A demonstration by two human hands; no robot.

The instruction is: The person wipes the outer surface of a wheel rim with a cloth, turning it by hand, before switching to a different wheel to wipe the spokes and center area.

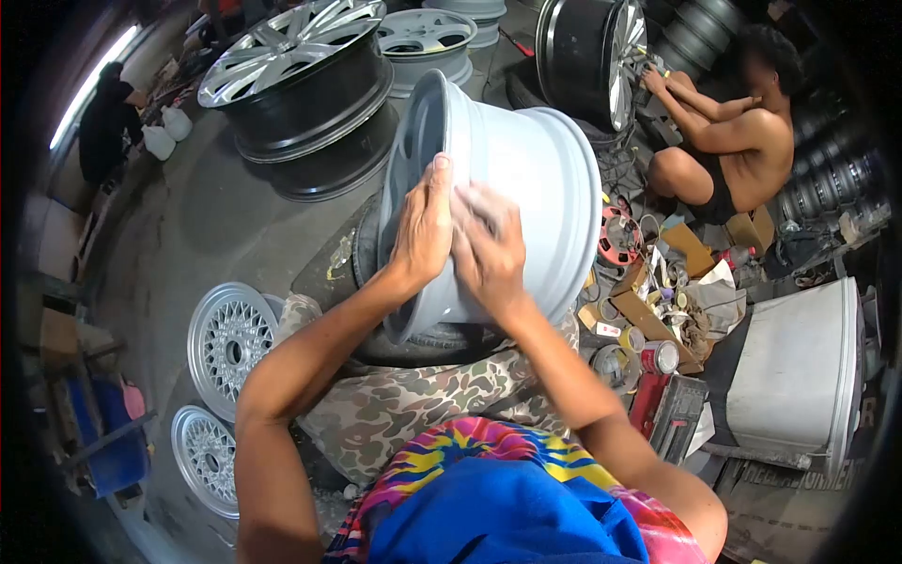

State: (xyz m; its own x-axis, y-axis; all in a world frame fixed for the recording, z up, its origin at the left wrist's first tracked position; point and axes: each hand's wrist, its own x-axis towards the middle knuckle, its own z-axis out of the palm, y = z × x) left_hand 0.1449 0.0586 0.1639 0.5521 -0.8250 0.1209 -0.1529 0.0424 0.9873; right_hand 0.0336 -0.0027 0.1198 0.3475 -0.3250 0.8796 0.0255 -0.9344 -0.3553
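A grey primed wheel rim (536, 179) stands on its edge on a black tyre (423, 338) in front of my lap. My left hand (425, 226) lies flat on the rim's near lip, fingers pointing up. My right hand (487, 246) presses against the rim's barrel right beside it, fingers curled and blurred; whether it holds anything is hidden.
Two silver mesh wheels (230, 343) lie on the floor at left. Stacked alloy wheels (301, 75) stand behind. A seated person (723, 141) works on another wheel (592, 56) at right. Cans, boxes and clutter (658, 310) sit right, beside a white rim (799, 367).
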